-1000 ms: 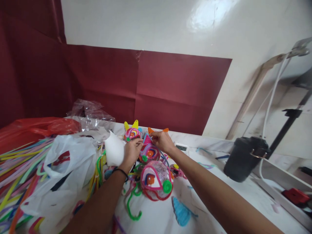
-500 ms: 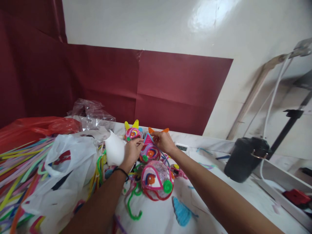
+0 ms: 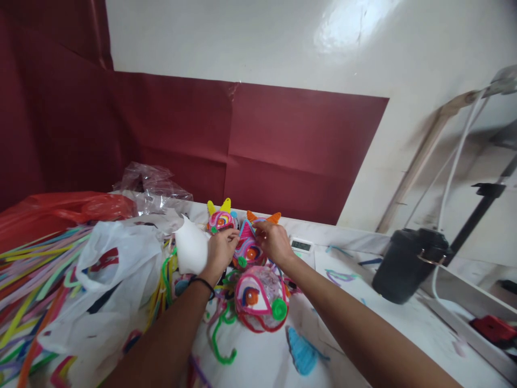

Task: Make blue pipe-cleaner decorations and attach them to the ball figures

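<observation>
A pipe-cleaner head (image 3: pixel 247 253) with an orange eye and a green nose stands between my hands. On top of it rises a pink triangular ear (image 3: pixel 246 230) edged in blue pipe cleaner. My left hand (image 3: pixel 221 251) is closed, its fingertips pinched at the ear's left side. From the right, my right hand (image 3: pixel 278 243) pinches at the ear's blue edging; its fingertips are partly hidden. Just nearer sits a bigger clear-topped head (image 3: pixel 262 299) with pink and red outlines, an orange eye and a green spiral nose.
Behind are heads with yellow ears (image 3: pixel 220 213) and orange ears (image 3: pixel 266 217). Pipe cleaners (image 3: pixel 28 291) and a white plastic bag (image 3: pixel 117 258) lie left, beside a curled white sheet (image 3: pixel 189 245). A blue leaf-shaped piece (image 3: pixel 302 351), small digital display (image 3: pixel 301 246) and black container (image 3: pixel 407 267) are right.
My right hand has shifted slightly and turned, showing more of the orange ears and the digital display. The blue pipe cleaner strand below it is less visible. My left hand stays at the ear.
</observation>
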Available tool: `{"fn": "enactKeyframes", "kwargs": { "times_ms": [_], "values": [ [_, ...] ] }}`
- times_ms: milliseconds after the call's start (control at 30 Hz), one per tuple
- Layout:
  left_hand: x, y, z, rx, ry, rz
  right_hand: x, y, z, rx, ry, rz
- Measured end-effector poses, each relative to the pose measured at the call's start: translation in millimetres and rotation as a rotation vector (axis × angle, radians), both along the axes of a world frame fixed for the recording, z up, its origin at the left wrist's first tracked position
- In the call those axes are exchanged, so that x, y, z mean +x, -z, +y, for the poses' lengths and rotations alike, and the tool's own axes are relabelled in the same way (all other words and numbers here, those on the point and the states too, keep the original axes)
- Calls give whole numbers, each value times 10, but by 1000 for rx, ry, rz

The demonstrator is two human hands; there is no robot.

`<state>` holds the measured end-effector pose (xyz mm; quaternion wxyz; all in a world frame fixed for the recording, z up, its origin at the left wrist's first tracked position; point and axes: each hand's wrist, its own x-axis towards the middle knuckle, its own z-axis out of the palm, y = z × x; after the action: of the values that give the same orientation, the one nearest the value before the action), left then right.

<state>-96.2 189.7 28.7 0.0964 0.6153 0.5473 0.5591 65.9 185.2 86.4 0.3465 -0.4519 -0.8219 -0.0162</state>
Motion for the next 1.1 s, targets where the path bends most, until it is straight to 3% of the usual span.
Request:
{"fn": "enactKeyframes", "kwargs": {
  "times_ms": [533, 1100],
  "values": [
    [-4, 19, 31, -20, -9, 22, -49, 54, 10, -73, 174, 81],
    [24, -33, -59, -15, -24, 48, -87, 58, 41, -107, 230, 108]
  ]
}}
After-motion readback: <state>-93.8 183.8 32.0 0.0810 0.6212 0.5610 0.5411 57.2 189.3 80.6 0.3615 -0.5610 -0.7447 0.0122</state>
